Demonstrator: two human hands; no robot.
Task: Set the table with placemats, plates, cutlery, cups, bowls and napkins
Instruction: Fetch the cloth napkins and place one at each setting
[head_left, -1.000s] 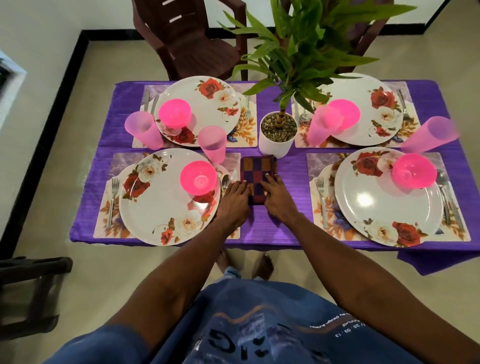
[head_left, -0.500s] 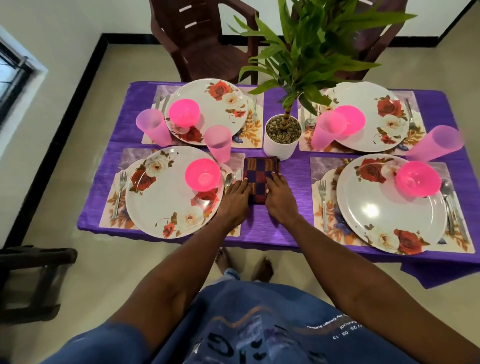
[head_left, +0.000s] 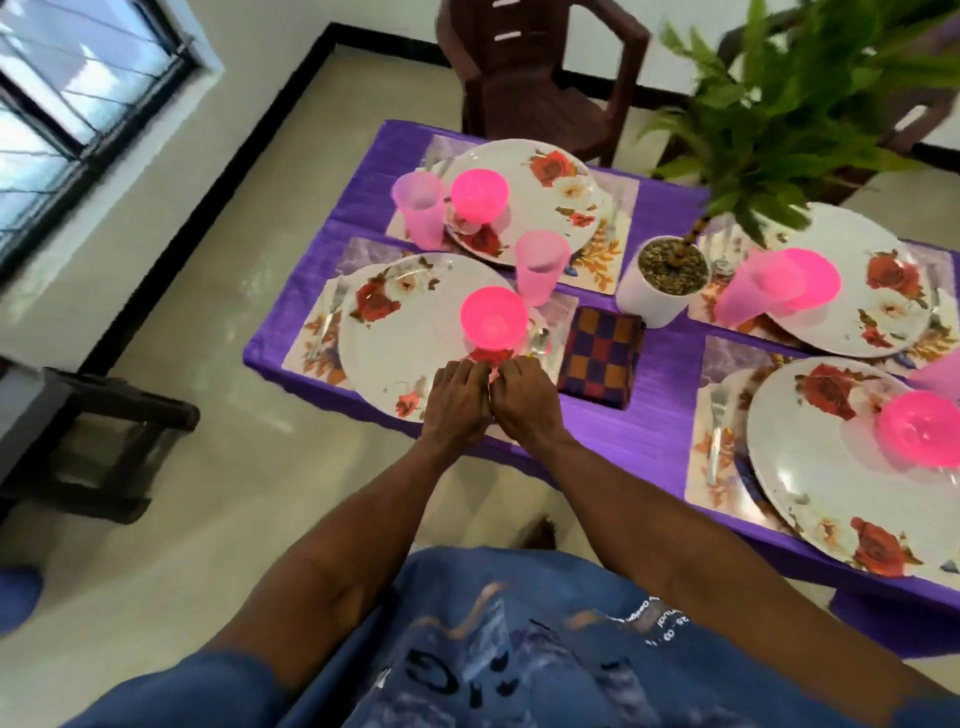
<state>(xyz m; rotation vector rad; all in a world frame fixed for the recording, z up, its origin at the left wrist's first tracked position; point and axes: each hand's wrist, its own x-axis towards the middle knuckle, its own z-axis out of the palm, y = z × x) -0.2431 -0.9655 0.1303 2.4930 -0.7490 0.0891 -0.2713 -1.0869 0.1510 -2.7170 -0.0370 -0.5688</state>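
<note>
Home dining room, table laid for a meal.

Low table (head_left: 670, 364) under a purple cloth, four places laid: floral plates (head_left: 400, 338) on printed placemats (head_left: 322, 332), pink bowls (head_left: 493, 319), pink cups (head_left: 540, 267), a fork (head_left: 332, 312) left of the near plate. White potted plant (head_left: 667, 280) stands mid-table, a checked folded napkin (head_left: 602, 358) just beside it. Brown plastic chair (head_left: 540, 73) behind the table's far side, dark stool (head_left: 98, 441) off its left end. Beige tiled floor (head_left: 197, 218) with black skirting, barred window (head_left: 67, 98) in the wall left of the table.
</note>
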